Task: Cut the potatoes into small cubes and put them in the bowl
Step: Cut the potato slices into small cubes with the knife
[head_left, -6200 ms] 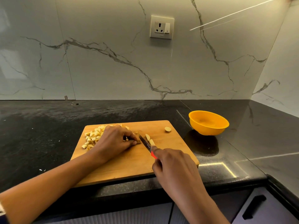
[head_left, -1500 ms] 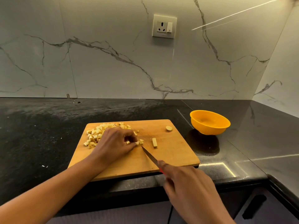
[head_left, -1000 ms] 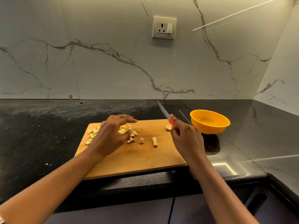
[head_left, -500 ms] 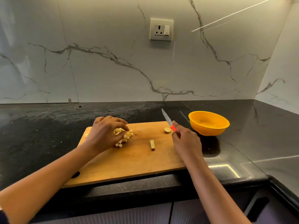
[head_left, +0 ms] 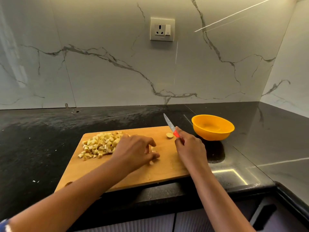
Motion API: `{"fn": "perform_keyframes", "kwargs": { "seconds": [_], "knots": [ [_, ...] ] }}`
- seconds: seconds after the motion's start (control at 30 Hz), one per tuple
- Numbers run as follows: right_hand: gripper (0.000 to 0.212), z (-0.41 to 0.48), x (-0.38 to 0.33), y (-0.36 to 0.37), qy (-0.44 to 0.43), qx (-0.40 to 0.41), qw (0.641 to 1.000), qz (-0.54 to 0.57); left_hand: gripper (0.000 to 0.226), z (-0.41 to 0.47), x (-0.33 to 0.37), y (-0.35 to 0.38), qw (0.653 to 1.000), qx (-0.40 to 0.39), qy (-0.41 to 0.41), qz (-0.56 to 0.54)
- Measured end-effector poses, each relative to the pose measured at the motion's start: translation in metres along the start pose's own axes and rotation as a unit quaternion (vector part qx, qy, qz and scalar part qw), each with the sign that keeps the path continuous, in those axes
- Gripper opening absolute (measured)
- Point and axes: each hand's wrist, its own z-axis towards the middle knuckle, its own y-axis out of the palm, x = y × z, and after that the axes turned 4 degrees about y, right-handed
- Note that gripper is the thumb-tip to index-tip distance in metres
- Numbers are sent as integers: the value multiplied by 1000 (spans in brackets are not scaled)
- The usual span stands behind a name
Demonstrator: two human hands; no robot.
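A pile of small potato cubes (head_left: pixel 100 144) lies on the back left of the wooden cutting board (head_left: pixel 167 168). My left hand (head_left: pixel 135 151) is at the board's middle, its fingertips pinching a pale potato strip (head_left: pixel 153 149). A small potato bit (head_left: pixel 151 162) lies just under the thumb. A round potato end piece (head_left: pixel 169 135) sits near the board's back right corner. My right hand (head_left: pixel 189 148) grips a red-handled knife (head_left: pixel 170 125), blade lifted and pointing away toward the wall. The orange bowl (head_left: pixel 212 127), right of the board, looks empty.
The board lies on a black stone counter (head_left: pixel 41 148) whose front edge is close to me. A marble wall with a socket (head_left: pixel 162 29) stands behind, and a side wall closes the right corner. Cabinet fronts (head_left: pixel 260 213) are below.
My left hand has left the pile of cubes and moved right to the lone potato strip, closing its fingertips on it. My right hand still holds the knife raised near the back right corner.
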Motion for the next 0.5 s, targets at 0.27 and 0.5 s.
{"fn": "perform_keyframes", "kwargs": {
  "seconds": [0.27, 0.5],
  "knots": [
    [43, -1, 1, -1, 7, -10, 1000, 19, 24, -5, -34, -18, 989, 114, 58, -68],
    [43, -2, 2, -6, 26, -9, 998, 57, 37, 3, -5, 0, 983, -45, 178, -16]
  ]
}}
